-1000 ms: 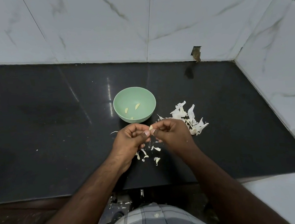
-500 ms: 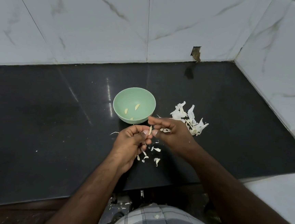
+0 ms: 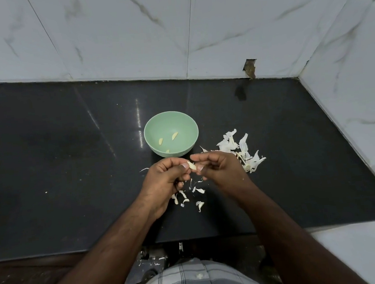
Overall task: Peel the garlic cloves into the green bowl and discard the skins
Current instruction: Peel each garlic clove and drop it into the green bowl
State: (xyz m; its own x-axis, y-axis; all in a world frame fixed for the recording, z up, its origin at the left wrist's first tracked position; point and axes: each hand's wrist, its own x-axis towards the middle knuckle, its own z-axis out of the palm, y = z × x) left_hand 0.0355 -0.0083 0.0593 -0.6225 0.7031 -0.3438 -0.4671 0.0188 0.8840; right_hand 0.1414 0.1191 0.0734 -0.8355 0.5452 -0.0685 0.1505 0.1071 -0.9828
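Observation:
A small pale garlic clove (image 3: 191,165) sits between my two hands, just in front of the green bowl (image 3: 187,128). My left hand (image 3: 166,184) pinches the clove with thumb and fingers. My right hand (image 3: 218,169) pinches its other end with thumb and forefinger. Three peeled cloves (image 3: 168,140) lie inside the bowl. Small bits of skin (image 3: 191,196) are scattered on the black counter under my hands.
A heap of white garlic skins (image 3: 242,153) lies right of the bowl, partly behind my right hand. The black counter (image 3: 71,174) meets marble walls at the back and right. Its front edge runs just above my lap.
My right hand had lifted slightly toward the bowl half a second ago and has come back level with my left hand. The clove stays held between both hands.

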